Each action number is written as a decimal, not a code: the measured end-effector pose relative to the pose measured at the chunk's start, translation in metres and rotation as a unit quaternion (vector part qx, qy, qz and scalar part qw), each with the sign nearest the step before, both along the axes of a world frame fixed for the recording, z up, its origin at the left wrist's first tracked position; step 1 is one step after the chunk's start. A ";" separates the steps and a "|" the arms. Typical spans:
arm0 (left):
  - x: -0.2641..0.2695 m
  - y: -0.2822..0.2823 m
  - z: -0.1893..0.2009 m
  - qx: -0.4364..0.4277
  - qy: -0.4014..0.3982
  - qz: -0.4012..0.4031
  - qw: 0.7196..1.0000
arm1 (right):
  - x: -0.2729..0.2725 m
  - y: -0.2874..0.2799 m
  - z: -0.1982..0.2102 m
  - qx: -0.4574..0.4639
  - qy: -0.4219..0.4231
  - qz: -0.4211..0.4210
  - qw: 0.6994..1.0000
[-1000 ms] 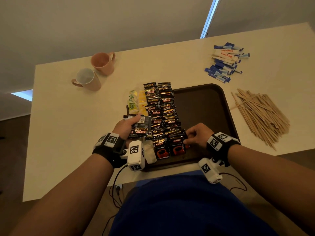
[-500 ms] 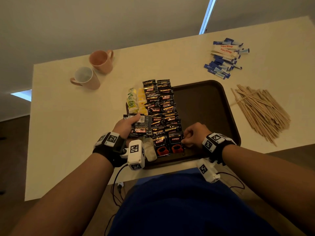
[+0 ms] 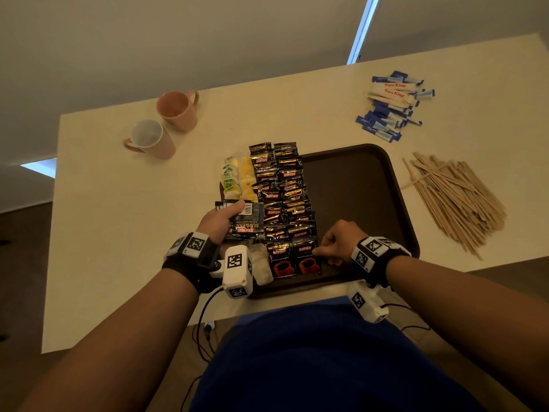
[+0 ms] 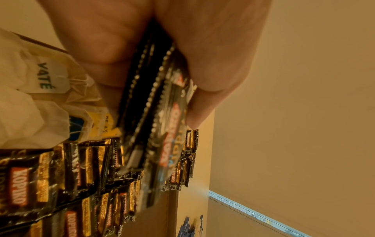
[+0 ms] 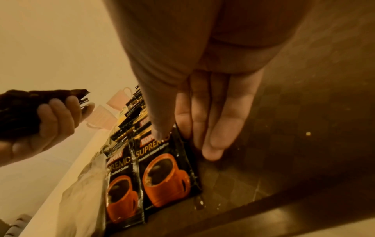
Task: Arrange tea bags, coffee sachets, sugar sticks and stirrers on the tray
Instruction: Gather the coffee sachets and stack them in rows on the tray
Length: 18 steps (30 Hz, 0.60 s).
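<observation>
Table: carrying brown tray, stirrers at 3 o'clock
Left hand: grasping spare sachets
Right hand: pinching nearest sachet

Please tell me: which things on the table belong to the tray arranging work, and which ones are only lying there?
For the job: tray; coffee sachets in rows on it; spare sachets gripped by the left hand; tea bags; sugar sticks; stirrers; right hand at the nearest sachet.

Only lying there: two pink mugs.
</observation>
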<state>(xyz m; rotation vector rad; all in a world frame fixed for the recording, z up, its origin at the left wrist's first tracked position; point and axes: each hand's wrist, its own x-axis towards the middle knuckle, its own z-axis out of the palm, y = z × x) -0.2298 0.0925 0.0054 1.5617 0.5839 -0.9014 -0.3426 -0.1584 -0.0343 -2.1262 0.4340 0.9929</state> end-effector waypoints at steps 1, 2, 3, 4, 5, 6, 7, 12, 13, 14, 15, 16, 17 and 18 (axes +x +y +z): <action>0.001 0.001 -0.002 -0.004 0.000 0.000 1.000 | 0.001 -0.002 0.001 -0.011 0.002 -0.002 1.000; 0.001 0.001 -0.002 -0.005 0.001 0.000 1.000 | 0.003 -0.004 0.002 -0.022 0.001 -0.003 1.000; 0.002 0.001 -0.003 -0.005 -0.001 -0.003 1.000 | 0.006 -0.006 0.004 -0.035 -0.007 -0.003 0.999; 0.002 0.002 -0.003 -0.005 -0.004 -0.005 1.000 | 0.010 -0.008 0.007 -0.048 -0.027 0.000 0.998; 0.002 0.002 -0.004 -0.005 -0.005 -0.006 1.000 | 0.014 -0.010 0.011 -0.061 -0.060 0.005 0.996; 0.002 0.002 -0.003 -0.005 -0.003 -0.002 1.000 | 0.019 -0.009 0.016 -0.071 -0.103 0.013 0.992; 0.002 0.001 -0.004 -0.009 0.000 0.000 1.000 | 0.023 -0.007 0.022 -0.074 -0.149 0.024 0.986; 0.001 -0.005 0.001 -0.038 0.010 -0.019 0.999 | 0.045 0.026 0.056 -0.013 -0.362 0.144 0.921; 0.001 -0.007 0.003 -0.046 0.011 -0.032 0.998 | 0.048 0.033 0.060 -0.004 -0.399 0.183 0.899; 0.001 -0.009 0.004 -0.057 0.013 -0.043 0.997 | 0.049 0.039 0.062 -0.001 -0.432 0.216 0.876; 0.003 -0.009 0.004 -0.060 0.013 -0.055 0.997 | 0.051 0.044 0.062 -0.003 -0.457 0.239 0.857; 0.004 -0.009 0.004 -0.060 0.010 -0.065 0.996 | 0.052 0.048 0.062 -0.008 -0.475 0.253 0.843; 0.005 -0.008 0.005 -0.052 0.009 -0.068 0.996 | 0.053 0.052 0.062 -0.012 -0.487 0.262 0.833; 0.007 -0.008 0.004 -0.050 0.011 -0.067 0.996 | 0.054 0.054 0.061 -0.015 -0.493 0.270 0.827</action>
